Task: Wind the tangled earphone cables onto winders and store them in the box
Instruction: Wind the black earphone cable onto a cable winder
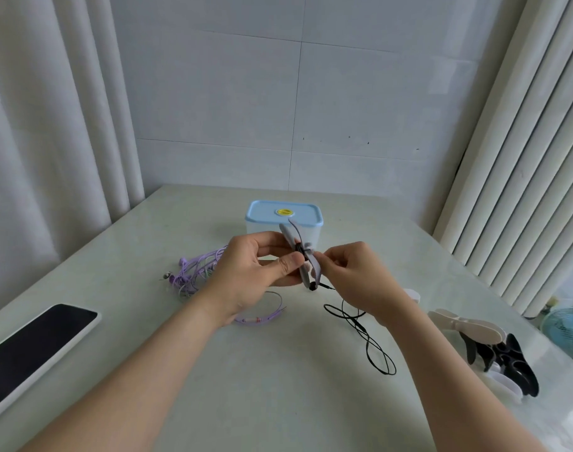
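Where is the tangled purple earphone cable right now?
In the head view the purple earphone cable lies heaped on the table, left of centre, partly behind the left hand, between the phone and the blue-lidded box.

Brightness: bright, even daylight; colours look pale and slightly washed out.
Source: light seems strongest on the right, where the right curtain [520,164] folds glow white; the left curtain [50,125] reads greyer.
Shadows: soft and faint, only a weak shade on the table [278,386] under the left hand [256,272] and right hand [357,275].
Glare: a broad milky sheen lies on the glossy tabletop at far right; the phone [34,347] screen stays dark.
Sharpness: the centre is fairly crisp and the winder [291,236] readable, with fine detail slightly smeared.
Distortion: wide-angle bend; curtains lean outward, and forearms swell toward the bottom corners.
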`<state>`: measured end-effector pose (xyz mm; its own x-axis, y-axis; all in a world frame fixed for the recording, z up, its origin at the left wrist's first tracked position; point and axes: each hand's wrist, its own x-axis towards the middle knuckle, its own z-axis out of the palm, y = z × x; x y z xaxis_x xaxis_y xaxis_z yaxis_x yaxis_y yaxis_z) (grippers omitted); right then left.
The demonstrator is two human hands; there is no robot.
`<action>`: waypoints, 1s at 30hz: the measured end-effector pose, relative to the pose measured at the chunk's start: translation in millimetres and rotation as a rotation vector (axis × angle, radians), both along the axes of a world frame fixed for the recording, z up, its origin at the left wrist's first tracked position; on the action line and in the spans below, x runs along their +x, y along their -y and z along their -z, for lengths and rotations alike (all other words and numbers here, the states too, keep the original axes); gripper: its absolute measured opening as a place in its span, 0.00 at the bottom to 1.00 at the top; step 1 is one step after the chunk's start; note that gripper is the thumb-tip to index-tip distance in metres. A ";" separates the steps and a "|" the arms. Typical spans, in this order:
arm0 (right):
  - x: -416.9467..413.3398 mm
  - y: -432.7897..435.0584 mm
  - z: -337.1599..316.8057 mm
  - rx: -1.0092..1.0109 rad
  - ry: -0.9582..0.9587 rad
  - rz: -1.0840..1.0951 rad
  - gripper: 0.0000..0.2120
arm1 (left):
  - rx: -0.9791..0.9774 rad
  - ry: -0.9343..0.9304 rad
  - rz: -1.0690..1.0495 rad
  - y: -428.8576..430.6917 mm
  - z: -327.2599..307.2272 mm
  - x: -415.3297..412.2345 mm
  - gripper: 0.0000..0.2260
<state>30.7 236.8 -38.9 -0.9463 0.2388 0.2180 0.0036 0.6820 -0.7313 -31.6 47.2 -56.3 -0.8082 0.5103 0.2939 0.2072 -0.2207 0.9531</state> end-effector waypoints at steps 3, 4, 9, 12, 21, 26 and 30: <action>3.8 6.6 -4.2 -0.049 0.102 -0.112 0.20 | -0.004 -0.004 -0.124 0.0 0.8 -3.7 0.07; 4.8 7.3 -5.2 -0.100 0.150 -0.149 0.19 | 0.004 0.006 -0.163 -0.4 0.6 -4.4 0.07; 14.0 14.9 -11.9 -0.243 0.289 -0.345 0.17 | -0.015 -0.028 -0.351 2.9 -1.1 -8.6 0.05; 14.4 17.5 -18.9 -0.484 0.032 -0.345 0.17 | -0.153 -0.061 -0.280 12.3 0.2 -12.5 0.07; 10.9 5.7 -14.5 -0.287 -0.203 -0.052 0.13 | -0.589 -0.358 -0.022 4.3 2.1 -3.0 0.08; -0.1 -5.2 -2.8 -0.299 -0.189 0.130 0.16 | -0.394 -0.293 0.039 0.8 -1.9 -0.7 0.11; 0.7 -4.8 0.9 -0.192 -0.051 0.021 0.18 | -0.145 -0.155 -0.053 0.0 -5.1 -0.8 0.08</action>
